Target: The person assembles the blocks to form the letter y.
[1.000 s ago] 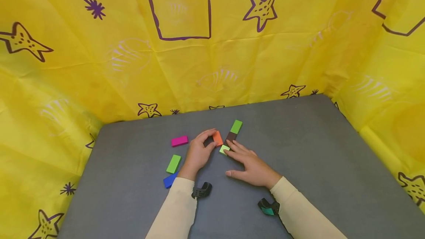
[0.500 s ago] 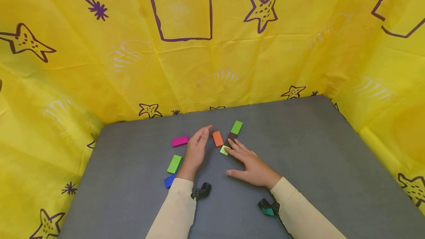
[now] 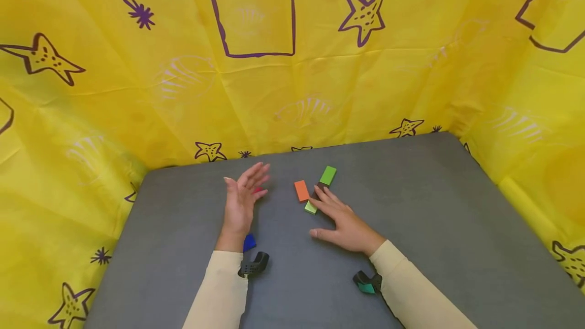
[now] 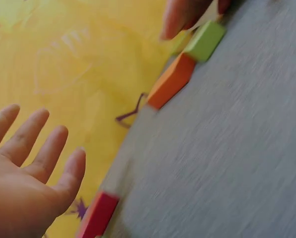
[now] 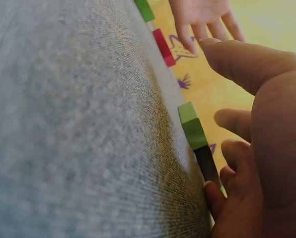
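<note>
My left hand [image 3: 240, 207] is raised over the left of the table, fingers spread, holding nothing. It partly covers a magenta block [image 4: 99, 214] and a blue block [image 3: 249, 242]. My right hand [image 3: 347, 225] lies with extended fingers at a slanted row: a light green block [image 3: 311, 207], a dark brown block [image 5: 206, 162] and a green block [image 3: 328, 175]. Its fingers partly hide the brown and light green blocks; whether they press on them I cannot tell. An orange block [image 3: 301, 191] lies slanted, its near end against or very close to the light green block.
The grey table [image 3: 434, 207] is backed by a yellow cloth [image 3: 256, 100] with sea-creature drawings, which also rises at both sides. Another green block [image 5: 145, 10] appears at the top of the right wrist view. Black straps [image 3: 254, 264] circle both wrists.
My left hand has let go of the orange block, moved left and spread its fingers. It now covers the left green block in the head view. My right hand has barely moved.
</note>
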{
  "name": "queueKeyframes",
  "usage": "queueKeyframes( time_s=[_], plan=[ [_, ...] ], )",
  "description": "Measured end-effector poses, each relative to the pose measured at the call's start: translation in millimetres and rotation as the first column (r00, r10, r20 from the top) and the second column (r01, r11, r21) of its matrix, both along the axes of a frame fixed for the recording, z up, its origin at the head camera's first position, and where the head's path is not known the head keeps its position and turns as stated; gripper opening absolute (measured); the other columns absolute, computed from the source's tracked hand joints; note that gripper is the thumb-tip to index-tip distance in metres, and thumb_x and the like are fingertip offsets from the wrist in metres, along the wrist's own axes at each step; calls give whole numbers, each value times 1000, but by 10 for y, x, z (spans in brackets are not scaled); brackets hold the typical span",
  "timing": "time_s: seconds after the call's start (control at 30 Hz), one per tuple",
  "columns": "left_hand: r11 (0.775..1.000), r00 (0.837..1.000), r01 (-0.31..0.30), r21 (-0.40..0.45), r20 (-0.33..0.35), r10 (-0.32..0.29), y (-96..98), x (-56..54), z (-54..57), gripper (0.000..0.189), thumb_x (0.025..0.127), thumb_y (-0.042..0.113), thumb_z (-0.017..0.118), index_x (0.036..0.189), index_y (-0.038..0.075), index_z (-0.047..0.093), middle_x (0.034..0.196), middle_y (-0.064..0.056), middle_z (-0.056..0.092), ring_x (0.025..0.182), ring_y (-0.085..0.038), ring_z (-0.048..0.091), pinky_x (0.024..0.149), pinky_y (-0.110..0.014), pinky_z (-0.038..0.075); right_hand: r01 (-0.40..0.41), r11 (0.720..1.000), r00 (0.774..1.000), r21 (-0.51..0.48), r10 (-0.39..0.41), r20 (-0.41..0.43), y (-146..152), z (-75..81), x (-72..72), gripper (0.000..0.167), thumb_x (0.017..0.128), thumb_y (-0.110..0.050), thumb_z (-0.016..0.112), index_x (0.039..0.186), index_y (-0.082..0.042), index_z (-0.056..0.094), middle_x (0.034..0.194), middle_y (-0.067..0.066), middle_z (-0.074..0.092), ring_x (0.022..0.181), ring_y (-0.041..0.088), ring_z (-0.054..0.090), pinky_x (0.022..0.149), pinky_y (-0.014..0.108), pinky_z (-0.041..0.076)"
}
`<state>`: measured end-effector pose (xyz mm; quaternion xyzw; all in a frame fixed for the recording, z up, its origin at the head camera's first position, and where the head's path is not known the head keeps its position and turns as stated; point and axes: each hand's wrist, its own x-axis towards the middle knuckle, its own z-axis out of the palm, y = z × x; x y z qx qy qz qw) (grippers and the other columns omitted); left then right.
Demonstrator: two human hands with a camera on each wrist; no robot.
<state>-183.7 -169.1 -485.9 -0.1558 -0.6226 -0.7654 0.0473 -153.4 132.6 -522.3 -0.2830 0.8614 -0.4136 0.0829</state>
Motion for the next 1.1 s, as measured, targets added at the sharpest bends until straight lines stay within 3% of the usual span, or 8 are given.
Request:
queueKeyframes(
  time_s=[0.13, 0.3, 0.47, 0.63, 0.9, 1.1],
  plan=[
    [997, 1000, -13, 80, -1, 13, -233, -6, 52, 104, 104, 83, 17, 164, 1, 44, 163, -27, 46, 145, -44, 45, 111, -73, 26, -3, 1000, 1000, -9, 3, -1, -26, 0, -44, 88, 102, -57, 74, 171, -16, 39, 181, 1, 12, 166, 22, -1, 118, 80, 12],
    [995, 998, -61, 85, 9, 60, -509, -50, 36, 102, 104, 83, 15, 166, 7, 44, 165, -28, 43, 146, -45, 43, 111, -70, 24, 10, 1000, 1000, -24, -10, 4, -37, -14, -70, 88, 101, -56, 75, 171, -17, 38, 181, 1, 12, 166, 21, -1, 118, 80, 12],
    [991, 996, -73, 108, 67, 66, -741, -67, -120, 104, 103, 83, 7, 168, 8, 38, 168, -29, 37, 149, -49, 36, 112, -69, 22, 11, 1000, 1000, -18, -11, -9, -35, -36, -75, 88, 101, -56, 75, 172, -19, 37, 182, 1, 13, 165, 21, -1, 119, 79, 11],
    [991, 996, -39, 131, 84, 28, -836, -90, -283, 106, 102, 83, 5, 169, 6, 33, 169, -34, 30, 151, -58, 25, 114, -64, 25, 12, 999, 1000, -31, -13, -18, -18, -47, -72, 88, 101, -56, 75, 171, -18, 39, 181, 2, 14, 166, 21, -1, 118, 80, 11],
    [999, 997, -31, -20, 64, 32, -780, -93, -338, 104, 105, 81, 12, 166, 2, 39, 163, -39, 37, 146, -60, 35, 113, -54, 32, 13, 999, 1000, -37, -14, -22, 17, -34, -77, 88, 101, -57, 75, 171, -18, 39, 181, 3, 14, 166, 20, -1, 118, 80, 11],
    [983, 995, -64, -174, 70, 77, -793, -53, -334, 104, 109, 75, 12, 158, -10, 44, 152, -41, 49, 133, -56, 51, 109, -49, 37, -1, 999, 1000, -32, 0, -16, -17, -52, -84, 88, 101, -57, 74, 171, -17, 38, 181, 3, 14, 165, 21, -1, 119, 79, 11]
  ],
)
